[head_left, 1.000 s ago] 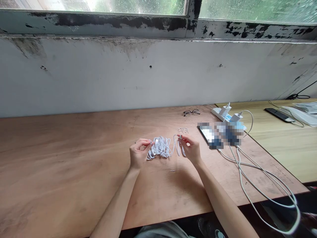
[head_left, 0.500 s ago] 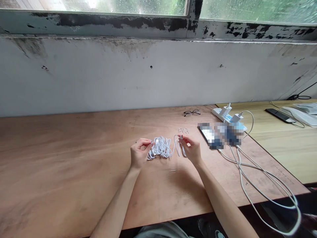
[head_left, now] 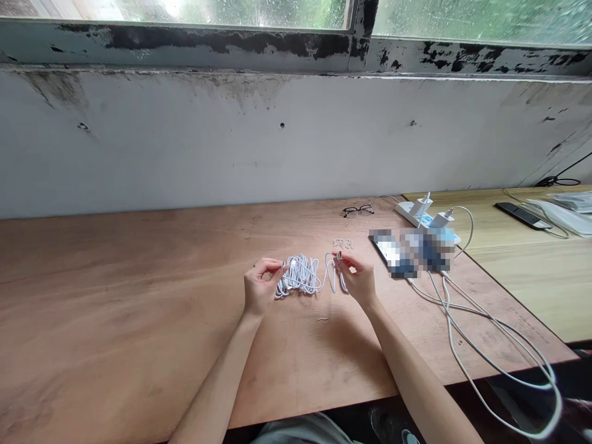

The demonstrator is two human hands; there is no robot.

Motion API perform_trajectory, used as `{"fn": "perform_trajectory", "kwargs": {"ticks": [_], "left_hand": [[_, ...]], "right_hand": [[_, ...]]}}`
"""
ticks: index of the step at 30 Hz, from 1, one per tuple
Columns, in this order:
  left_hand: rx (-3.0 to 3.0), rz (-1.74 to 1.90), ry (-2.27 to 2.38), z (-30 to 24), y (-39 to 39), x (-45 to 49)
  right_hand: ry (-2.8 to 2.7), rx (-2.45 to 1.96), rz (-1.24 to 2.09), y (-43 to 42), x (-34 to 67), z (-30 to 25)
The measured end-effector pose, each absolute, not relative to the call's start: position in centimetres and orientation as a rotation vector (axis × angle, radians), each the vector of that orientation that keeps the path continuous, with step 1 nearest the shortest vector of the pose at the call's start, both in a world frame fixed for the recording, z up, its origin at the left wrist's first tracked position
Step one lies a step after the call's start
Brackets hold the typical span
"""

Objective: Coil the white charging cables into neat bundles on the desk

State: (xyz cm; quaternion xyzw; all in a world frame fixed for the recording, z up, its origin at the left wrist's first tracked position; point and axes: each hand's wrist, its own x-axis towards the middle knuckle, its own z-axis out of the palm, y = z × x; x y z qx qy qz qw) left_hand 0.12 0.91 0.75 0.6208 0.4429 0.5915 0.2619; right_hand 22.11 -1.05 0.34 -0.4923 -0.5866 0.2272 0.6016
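Note:
A bundle of white cable (head_left: 301, 275) lies on the brown wooden table (head_left: 139, 290) between my hands. My left hand (head_left: 259, 287) is closed in a pinch on the bundle's left end. My right hand (head_left: 357, 276) pinches a loop and plug of the same white cable at the bundle's right side, held just above the table. A small white twist tie (head_left: 322, 319) lies on the table in front of the bundle.
Black glasses (head_left: 357, 211) lie at the back. A small heap of wire ties (head_left: 342, 243) sits behind my right hand. To the right are blurred devices (head_left: 411, 251), a white power strip (head_left: 419, 213) with chargers, and long white cords (head_left: 485, 345) over the table edge. A lighter table (head_left: 522, 259) adjoins.

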Motion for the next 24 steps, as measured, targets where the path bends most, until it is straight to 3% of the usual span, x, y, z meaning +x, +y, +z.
{"fn": "perform_trajectory", "kwargs": {"ticks": [13, 24], "left_hand": [[1.71, 1.609, 1.189, 0.93, 0.91, 0.16], [1.447, 1.439, 1.244, 1.75, 0.16, 0.32]], "right_hand": [[-1.325, -1.146, 0.587, -1.24, 22.05, 0.68], [-1.166, -0.998, 0.932, -1.33, 21.99, 0.92]]}}
